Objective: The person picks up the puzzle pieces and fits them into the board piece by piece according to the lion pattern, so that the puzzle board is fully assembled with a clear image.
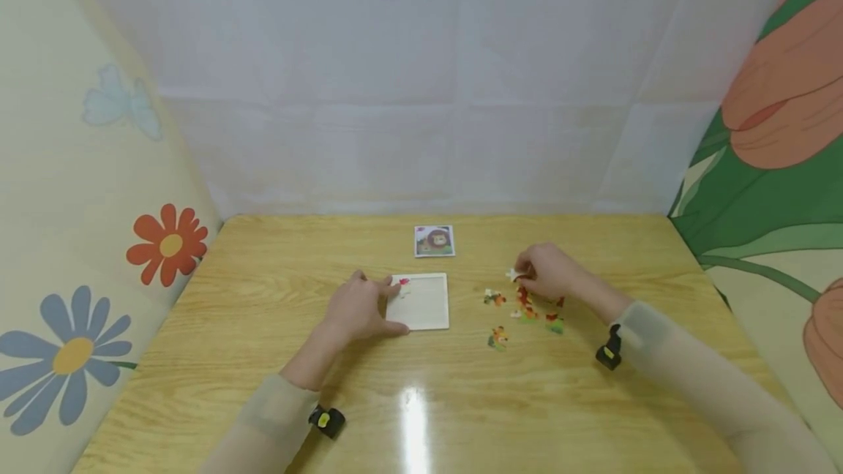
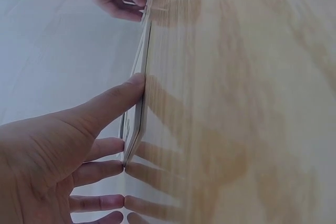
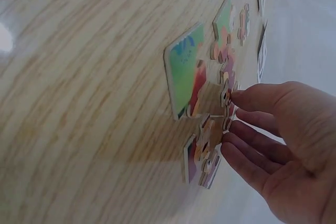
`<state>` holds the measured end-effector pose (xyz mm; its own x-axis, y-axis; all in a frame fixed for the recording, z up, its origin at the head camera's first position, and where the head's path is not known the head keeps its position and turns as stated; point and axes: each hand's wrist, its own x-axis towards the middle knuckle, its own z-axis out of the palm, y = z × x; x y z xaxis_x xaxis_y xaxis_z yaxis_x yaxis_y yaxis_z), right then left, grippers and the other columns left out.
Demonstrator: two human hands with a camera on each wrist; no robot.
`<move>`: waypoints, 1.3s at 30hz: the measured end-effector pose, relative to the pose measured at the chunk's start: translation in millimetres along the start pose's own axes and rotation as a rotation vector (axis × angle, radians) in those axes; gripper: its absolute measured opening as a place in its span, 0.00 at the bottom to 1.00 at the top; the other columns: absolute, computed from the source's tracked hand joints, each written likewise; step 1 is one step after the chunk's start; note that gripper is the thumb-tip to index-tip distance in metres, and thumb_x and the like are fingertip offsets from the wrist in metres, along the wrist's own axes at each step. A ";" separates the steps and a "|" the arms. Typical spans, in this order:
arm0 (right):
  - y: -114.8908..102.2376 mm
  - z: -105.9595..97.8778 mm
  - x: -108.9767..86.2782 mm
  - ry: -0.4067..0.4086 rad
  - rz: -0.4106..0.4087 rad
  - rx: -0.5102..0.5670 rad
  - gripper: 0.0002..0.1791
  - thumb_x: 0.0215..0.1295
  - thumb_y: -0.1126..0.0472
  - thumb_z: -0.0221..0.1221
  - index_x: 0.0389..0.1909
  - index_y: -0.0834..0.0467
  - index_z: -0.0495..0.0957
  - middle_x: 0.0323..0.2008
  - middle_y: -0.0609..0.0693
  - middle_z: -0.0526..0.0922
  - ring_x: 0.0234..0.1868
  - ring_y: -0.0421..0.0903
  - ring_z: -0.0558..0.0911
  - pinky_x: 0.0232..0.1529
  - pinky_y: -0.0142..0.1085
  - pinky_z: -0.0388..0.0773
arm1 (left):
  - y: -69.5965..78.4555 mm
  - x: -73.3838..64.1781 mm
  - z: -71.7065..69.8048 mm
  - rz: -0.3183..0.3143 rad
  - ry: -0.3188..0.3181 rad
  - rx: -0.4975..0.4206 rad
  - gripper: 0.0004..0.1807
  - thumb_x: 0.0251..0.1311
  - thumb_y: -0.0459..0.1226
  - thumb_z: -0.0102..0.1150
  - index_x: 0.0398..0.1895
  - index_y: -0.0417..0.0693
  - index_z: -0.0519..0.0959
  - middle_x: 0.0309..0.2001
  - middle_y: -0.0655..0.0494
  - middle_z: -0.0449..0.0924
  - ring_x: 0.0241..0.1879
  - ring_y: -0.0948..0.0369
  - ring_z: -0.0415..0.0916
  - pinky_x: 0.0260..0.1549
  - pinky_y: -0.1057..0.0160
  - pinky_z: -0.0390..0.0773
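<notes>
A shallow white puzzle tray [image 1: 421, 311] lies on the table, with a small pink-and-white puzzle piece [image 1: 405, 285] in its upper left corner. My left hand [image 1: 356, 307] rests against the tray's left side, thumb along the near edge and fingers extended at the left. In the left wrist view, that thumb [image 2: 113, 100] presses the tray's rim. To the right, my right hand [image 1: 548, 269] pinches a pale puzzle piece [image 1: 512, 274] over a loose cluster of colourful pieces [image 1: 525, 302]. The right wrist view shows its fingertips right at the pieces; the fingers partly hide them.
Behind the tray lies a square picture card [image 1: 435, 241] with a lion on it. Several loose puzzle pieces lie between tray and right hand, one orange-and-green piece [image 1: 498, 337] nearer the front. A white cloth [image 1: 454, 130] stands behind the wooden table [image 1: 290, 254].
</notes>
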<state>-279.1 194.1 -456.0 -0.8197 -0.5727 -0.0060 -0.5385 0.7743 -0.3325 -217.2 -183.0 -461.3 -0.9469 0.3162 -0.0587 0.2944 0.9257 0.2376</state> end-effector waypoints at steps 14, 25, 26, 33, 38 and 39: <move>-2.6 -6.6 8.8 -0.023 0.004 -0.023 0.09 0.64 0.64 0.72 0.40 0.66 0.88 0.35 0.56 0.91 0.36 0.47 0.88 0.44 0.41 0.90 | 0.4 3.2 -2.5 0.004 -0.006 0.009 0.47 0.43 0.65 0.82 0.67 0.54 0.83 0.73 0.51 0.77 0.69 0.31 0.71 0.55 0.36 0.84; -3.2 -8.0 12.0 -0.061 -0.013 -0.021 0.08 0.64 0.64 0.71 0.42 0.62 0.87 0.34 0.51 0.88 0.36 0.43 0.84 0.42 0.39 0.87 | 0.7 1.2 -2.6 0.002 -0.006 0.009 0.46 0.43 0.64 0.83 0.66 0.53 0.84 0.72 0.51 0.78 0.71 0.30 0.70 0.55 0.35 0.84; -4.1 -8.1 12.7 -0.064 -0.013 -0.018 0.08 0.63 0.64 0.71 0.42 0.62 0.87 0.34 0.51 0.88 0.35 0.43 0.83 0.42 0.39 0.87 | 0.8 1.0 -2.9 0.002 -0.007 0.008 0.46 0.43 0.64 0.83 0.65 0.53 0.84 0.72 0.51 0.78 0.71 0.30 0.70 0.55 0.35 0.84; -11.5 -6.3 21.8 -0.036 0.003 0.025 0.11 0.60 0.64 0.70 0.43 0.62 0.87 0.35 0.49 0.87 0.34 0.42 0.82 0.42 0.38 0.86 | 1.3 0.4 -4.1 0.006 -0.013 0.011 0.46 0.43 0.64 0.83 0.66 0.53 0.84 0.72 0.50 0.78 0.71 0.29 0.70 0.53 0.37 0.85; -17.8 -5.3 29.3 -0.004 -0.024 0.005 0.12 0.61 0.64 0.69 0.45 0.63 0.87 0.38 0.53 0.90 0.37 0.44 0.85 0.45 0.40 0.88 | 1.7 0.2 -5.3 0.007 -0.017 0.011 0.46 0.43 0.64 0.82 0.66 0.53 0.84 0.73 0.50 0.77 0.72 0.28 0.68 0.53 0.36 0.85; -19.9 -5.5 30.6 0.002 -0.026 0.009 0.12 0.62 0.64 0.69 0.45 0.63 0.87 0.39 0.54 0.90 0.38 0.45 0.86 0.46 0.41 0.89 | 1.8 0.1 -5.5 0.006 -0.019 0.010 0.46 0.43 0.64 0.82 0.66 0.53 0.84 0.73 0.50 0.77 0.72 0.28 0.68 0.54 0.36 0.85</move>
<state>-294.5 162.6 -444.3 -0.8057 -0.5923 0.0047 -0.5580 0.7564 -0.3414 -217.5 -182.5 -455.5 -0.9425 0.3256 -0.0756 0.3015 0.9257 0.2283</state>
